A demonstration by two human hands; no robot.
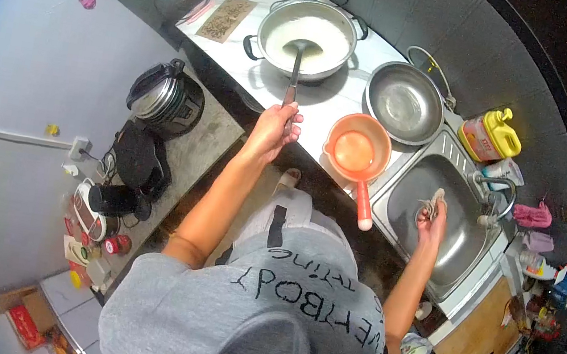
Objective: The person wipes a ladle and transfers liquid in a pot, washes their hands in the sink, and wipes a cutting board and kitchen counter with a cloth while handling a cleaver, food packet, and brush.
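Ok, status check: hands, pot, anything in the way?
Left hand gripping ladle, its head in the pot. Right hand over sink, holding apparent cloth. Orange dipper between pot and sink, possible obstacle.

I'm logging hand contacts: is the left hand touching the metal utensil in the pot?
Touching. The head view shows the left hand closed around the handle of the metal utensil.

I log the table: white, marbled. On it: speckled brown sheet, two-handled pot (underside hidden), metal basin, orange dipper, handle over the edge.
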